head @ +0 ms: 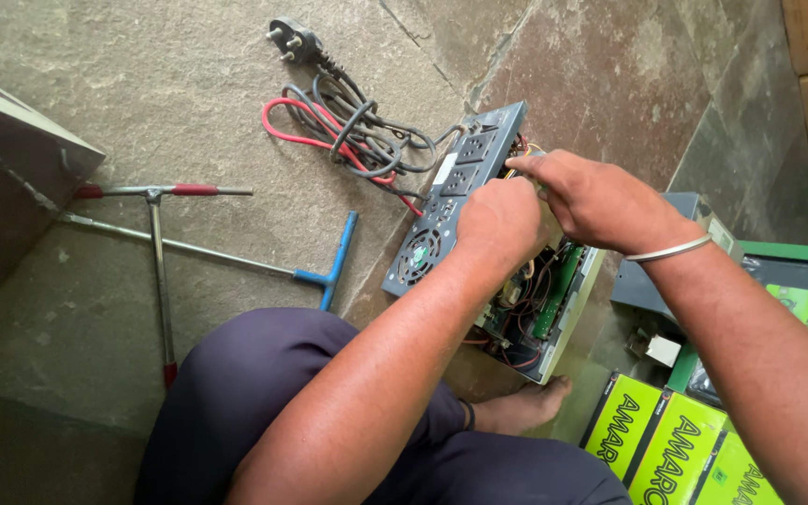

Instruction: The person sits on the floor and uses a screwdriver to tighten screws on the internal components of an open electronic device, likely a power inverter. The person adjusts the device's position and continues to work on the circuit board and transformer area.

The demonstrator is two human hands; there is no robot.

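The open power unit (479, 234) lies on the stone floor (142, 93), its grey rear panel (451, 201) with sockets and fan grille tilted up. Left of the unit lie two long T-handle wrenches (236, 262), and a coiled power cord (348, 131) lies beside the panel. The left hand (497, 224) is curled narrow against the panel's top edge, what it grips hidden; just right, the right hand (591, 201) pinches narrow at that same edge.

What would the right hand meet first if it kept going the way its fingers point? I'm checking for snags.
Probably the rear panel of the opened unit, which the right hand points at; beyond it lie the coiled cables. Depth is unclear.
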